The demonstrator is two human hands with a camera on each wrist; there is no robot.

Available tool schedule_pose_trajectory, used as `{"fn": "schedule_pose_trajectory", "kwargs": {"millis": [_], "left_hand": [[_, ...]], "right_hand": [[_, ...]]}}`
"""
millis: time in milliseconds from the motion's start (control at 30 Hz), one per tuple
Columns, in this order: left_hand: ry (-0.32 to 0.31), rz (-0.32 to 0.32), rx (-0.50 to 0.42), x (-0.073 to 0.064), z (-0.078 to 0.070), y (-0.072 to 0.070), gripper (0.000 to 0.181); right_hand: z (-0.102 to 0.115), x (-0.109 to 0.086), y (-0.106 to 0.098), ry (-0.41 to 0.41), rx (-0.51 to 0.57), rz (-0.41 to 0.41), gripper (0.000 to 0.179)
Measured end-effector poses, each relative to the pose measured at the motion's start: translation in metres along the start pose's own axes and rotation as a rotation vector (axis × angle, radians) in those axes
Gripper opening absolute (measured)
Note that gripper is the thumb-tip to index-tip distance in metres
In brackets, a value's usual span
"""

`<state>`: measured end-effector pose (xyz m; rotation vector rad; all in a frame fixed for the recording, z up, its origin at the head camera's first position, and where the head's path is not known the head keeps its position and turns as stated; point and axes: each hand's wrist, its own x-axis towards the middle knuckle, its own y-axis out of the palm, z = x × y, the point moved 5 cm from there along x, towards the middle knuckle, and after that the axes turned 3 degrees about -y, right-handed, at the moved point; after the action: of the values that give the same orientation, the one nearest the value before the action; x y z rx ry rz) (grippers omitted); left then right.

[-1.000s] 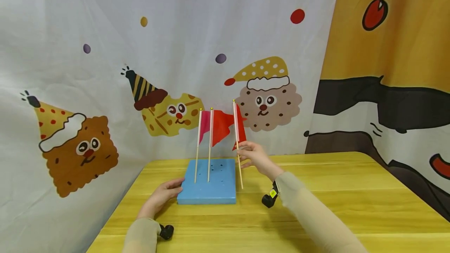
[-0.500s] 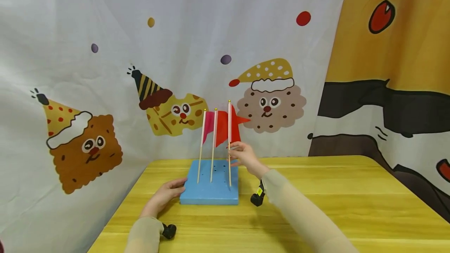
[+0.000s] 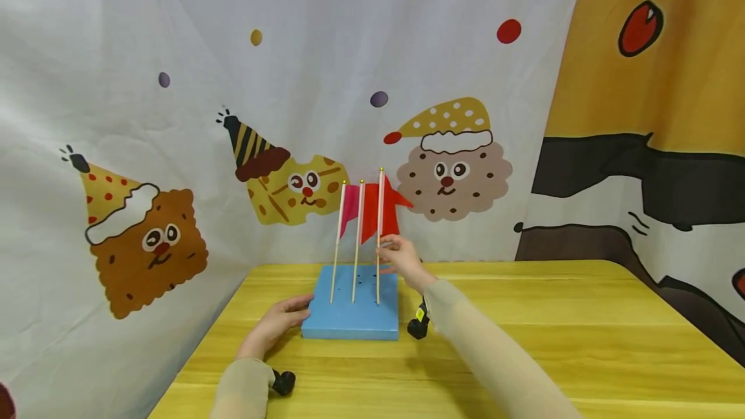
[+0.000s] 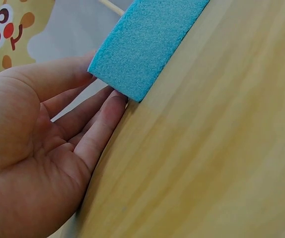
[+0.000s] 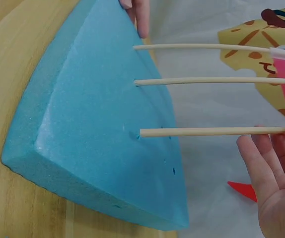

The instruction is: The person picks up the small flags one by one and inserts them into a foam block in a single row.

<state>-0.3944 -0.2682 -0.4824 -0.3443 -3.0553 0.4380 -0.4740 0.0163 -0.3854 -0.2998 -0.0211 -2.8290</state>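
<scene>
A blue foam block [image 3: 350,330] with several small holes lies on the table. My left hand [image 3: 273,325] rests at its left edge; in the left wrist view the thumb touches the upper edge and the fingertips the side, fairly straight. Two flags on thin wooden sticks stand upright in the block: a pink flag [image 3: 350,207] and an orange-red flag [image 3: 369,212]. My right hand [image 3: 405,264] pinches the stick of a red flag [image 3: 390,212] to their right. This stick's lower end [image 5: 143,133] is at a hole; whether it is inside, I cannot tell.
A yellow wood-grain table [image 3: 524,328] extends to the right and front of the block. Behind and left hangs a pale cloth [image 3: 326,37] with cartoon prints. A black wrist camera [image 3: 418,327] hangs below my right wrist, another camera [image 3: 283,382] by my left.
My right hand has carried the red flag left, from beside the block to over it, and its stick has become nearly vertical. My left hand stays at the block's edge.
</scene>
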Motion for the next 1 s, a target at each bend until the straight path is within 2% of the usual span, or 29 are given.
{"fn": "schedule_pose_trajectory", "kwargs": {"millis": [133,333,767,1000], "left_hand": [[0.001,0.004,0.000,0.000,0.000,0.002,0.051],[-0.004,0.000,-0.006,0.002,0.002,0.004,0.051],[-0.006,0.013,0.006,0.002,-0.001,0.002,0.052],[-0.002,0.025,0.001,0.001,0.000,0.000,0.054]], "right_hand": [[-0.011,0.007,-0.001,-0.007,-0.005,-0.062,0.020],[-0.010,0.006,0.001,-0.012,-0.041,-0.111,0.020],[-0.014,0.000,0.002,-0.090,-0.021,-0.038,0.018],[-0.023,0.000,0.007,-0.033,-0.001,-0.028,0.018]]}}
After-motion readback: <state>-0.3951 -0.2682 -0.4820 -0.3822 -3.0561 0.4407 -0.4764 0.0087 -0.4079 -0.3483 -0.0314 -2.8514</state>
